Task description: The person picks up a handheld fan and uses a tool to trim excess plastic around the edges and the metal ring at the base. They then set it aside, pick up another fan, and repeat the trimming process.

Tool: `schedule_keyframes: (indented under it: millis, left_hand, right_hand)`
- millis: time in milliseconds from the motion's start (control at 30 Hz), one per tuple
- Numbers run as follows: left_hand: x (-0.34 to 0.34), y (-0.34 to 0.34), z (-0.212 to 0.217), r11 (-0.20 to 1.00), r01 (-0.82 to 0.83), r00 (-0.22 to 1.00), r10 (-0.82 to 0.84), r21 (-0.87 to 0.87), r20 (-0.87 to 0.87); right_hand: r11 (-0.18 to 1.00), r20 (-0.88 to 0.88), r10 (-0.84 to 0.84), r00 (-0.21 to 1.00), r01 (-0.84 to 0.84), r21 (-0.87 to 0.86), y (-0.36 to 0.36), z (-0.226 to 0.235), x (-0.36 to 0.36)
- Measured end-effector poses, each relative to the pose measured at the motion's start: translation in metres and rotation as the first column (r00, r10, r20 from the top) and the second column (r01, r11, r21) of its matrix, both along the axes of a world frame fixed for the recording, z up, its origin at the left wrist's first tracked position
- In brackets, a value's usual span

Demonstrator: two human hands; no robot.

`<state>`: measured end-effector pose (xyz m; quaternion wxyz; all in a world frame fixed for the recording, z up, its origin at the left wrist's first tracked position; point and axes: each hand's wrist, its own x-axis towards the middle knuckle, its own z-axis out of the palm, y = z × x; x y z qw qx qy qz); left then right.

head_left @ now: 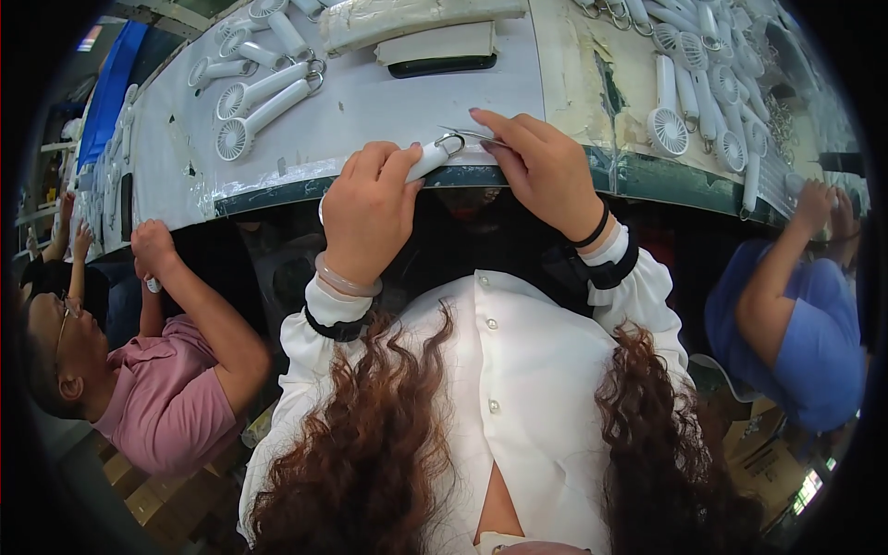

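My left hand (368, 208) is closed around the handle of a white hand-held fan (429, 159) at the near edge of the grey worktable (388, 102). A metal ring (450, 142) sits at the end of that handle. My right hand (541, 166) pinches a thin pair of metal tweezers (474, 135) whose tips touch the ring. Most of the fan is hidden under my left palm.
Finished white fans with rings lie at the table's back left (264, 92) and in a pile at the right (703, 92). A white box with a dark slot (437, 51) sits ahead. A person in pink (166, 388) works at my left, a person in blue (795, 314) at my right.
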<state>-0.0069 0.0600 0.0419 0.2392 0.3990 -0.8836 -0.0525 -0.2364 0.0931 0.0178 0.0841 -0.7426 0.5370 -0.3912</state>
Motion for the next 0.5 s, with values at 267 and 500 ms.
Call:
schedule_keyframes:
  millis: [267,500]
  left_hand:
    - [-0.003,0.006,-0.003,1.0,-0.023,0.996,0.024,0.018,-0.082]
    - [-0.002,0.009,-0.006,0.991,-0.076,0.994,0.083,0.112,-0.064]
  right_hand:
    - [0.993,0.236,0.066,0.97,-0.086,0.079,-0.015,-0.007,0.016]
    - [0.994,0.19,0.054,0.98,-0.071,0.083,-0.029,-0.003,0.022]
